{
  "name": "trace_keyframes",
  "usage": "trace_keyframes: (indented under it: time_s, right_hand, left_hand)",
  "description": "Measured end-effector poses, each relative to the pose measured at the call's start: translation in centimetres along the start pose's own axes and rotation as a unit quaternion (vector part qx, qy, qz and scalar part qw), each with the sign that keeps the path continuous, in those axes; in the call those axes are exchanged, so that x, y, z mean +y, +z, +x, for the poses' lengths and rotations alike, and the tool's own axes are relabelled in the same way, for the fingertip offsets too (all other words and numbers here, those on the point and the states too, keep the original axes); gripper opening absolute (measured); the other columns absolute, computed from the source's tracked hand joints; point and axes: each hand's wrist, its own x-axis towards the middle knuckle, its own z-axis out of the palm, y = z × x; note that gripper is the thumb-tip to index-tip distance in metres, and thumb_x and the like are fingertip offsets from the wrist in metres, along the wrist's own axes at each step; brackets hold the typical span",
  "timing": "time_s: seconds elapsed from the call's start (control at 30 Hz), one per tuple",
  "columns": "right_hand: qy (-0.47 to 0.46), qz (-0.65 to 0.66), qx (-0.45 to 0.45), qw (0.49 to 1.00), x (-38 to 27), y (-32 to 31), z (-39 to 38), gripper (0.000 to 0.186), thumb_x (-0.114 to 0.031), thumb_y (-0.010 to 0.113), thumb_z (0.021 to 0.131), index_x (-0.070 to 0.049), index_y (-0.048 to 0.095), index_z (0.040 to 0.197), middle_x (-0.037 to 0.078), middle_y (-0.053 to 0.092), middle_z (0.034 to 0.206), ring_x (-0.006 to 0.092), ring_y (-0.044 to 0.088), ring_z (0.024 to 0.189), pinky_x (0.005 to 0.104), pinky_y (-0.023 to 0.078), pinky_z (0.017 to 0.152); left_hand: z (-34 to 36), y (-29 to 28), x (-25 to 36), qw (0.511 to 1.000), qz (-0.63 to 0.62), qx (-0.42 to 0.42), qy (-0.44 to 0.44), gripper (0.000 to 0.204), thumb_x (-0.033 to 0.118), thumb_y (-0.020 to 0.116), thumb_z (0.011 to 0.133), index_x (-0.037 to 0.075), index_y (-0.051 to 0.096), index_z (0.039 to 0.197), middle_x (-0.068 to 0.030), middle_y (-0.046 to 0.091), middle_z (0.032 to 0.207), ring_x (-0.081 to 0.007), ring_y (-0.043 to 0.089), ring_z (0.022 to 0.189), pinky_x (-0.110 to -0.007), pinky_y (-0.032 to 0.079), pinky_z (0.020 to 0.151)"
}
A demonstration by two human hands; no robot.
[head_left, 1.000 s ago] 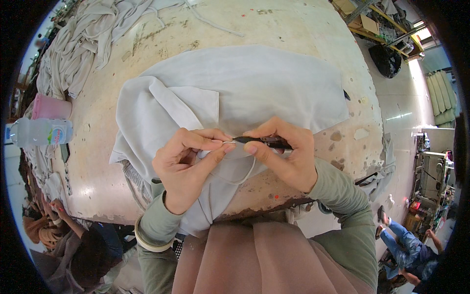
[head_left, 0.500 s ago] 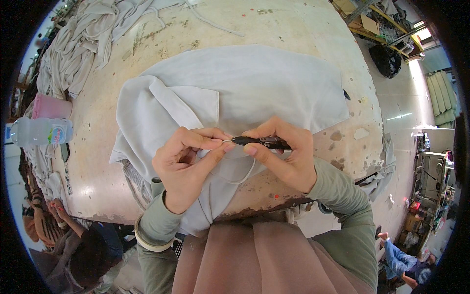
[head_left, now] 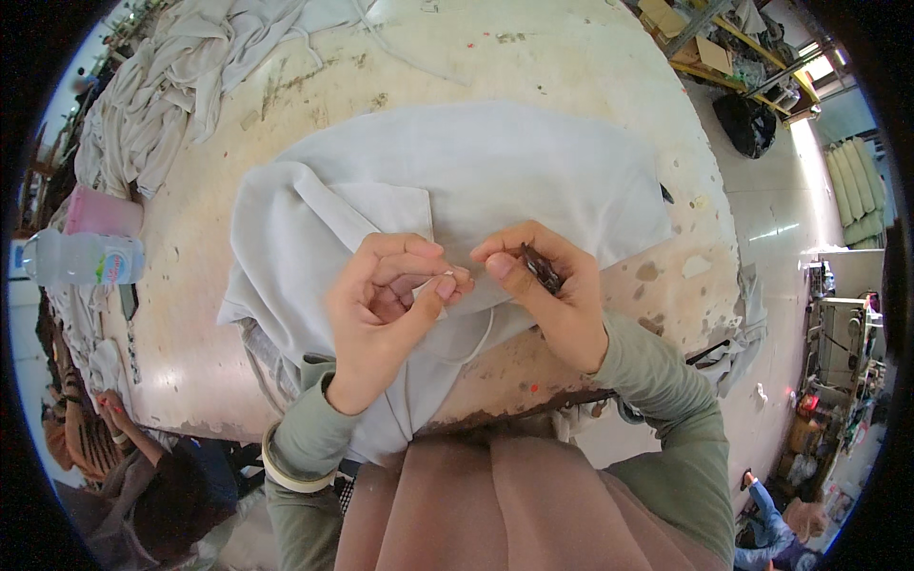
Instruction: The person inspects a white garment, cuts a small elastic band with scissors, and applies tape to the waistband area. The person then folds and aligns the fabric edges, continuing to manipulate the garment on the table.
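A pale grey garment (head_left: pixel 495 162) lies spread before me, its left part folded over. My left hand (head_left: pixel 376 300) is closed over the garment, thumb and fingertips pinching the end of a thin pale cord (head_left: pixel 486 335). Below the fingers the cord hangs in a loop against the cloth. Small black thread snips (head_left: pixel 540 268) are tucked in my right hand (head_left: pixel 571 295), partly hidden by its fingers. That hand's thumb and forefinger point toward the left hand, a small gap apart from it. A cream ring, like a tape roll, circles my left sleeve (head_left: pixel 305 443).
The stained worktable (head_left: pixel 590 57) has a curved-looking near edge. To the left stand a clear bottle (head_left: pixel 86 259) and a pink container (head_left: pixel 103 209). Pale cloth (head_left: pixel 157 95) is heaped at the far left. People are at lower left and lower right; a black bag (head_left: pixel 745 124) sits beyond the table.
My hands have parted slightly. The snips, earlier held with their tip at the cord by the left fingers, have turned back into my right palm. The left hand has rotated a little.
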Motion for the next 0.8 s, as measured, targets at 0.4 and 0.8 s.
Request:
trace_keyframes:
  time_s: [0.4,0.8]
  right_hand:
    - [-0.13,-0.077,-0.003,0.989,1.5,0.2,0.7,0.012,-0.008,0.064,0.086,-0.004,0.066,0.097,0.005,0.057,0.087,0.0088,0.052,0.074,0.0228,0.04,0.062]
    - [-0.144,-0.098,0.004,0.985,1.1,0.5,0.6,0.016,-0.014,0.065,0.085,-0.005,0.059,0.097,0.006,0.052,0.085,0.0138,0.05,0.07,0.0246,0.041,0.066]
  left_hand:
    - [-0.1,0.1,0.0,0.996,-0.069,0.003,-0.062,0.027,-0.007,0.06,0.086,-0.001,0.044,0.107,-0.0207,0.068,0.095,-0.0192,0.067,0.087,-0.027,0.055,0.078]
    - [-0.4,0.5,0.0,0.994,0.107,0.007,0.001,0.014,-0.002,0.069,0.08,-0.004,0.063,0.093,-0.007,0.067,0.085,-0.0114,0.063,0.081,-0.023,0.051,0.071]
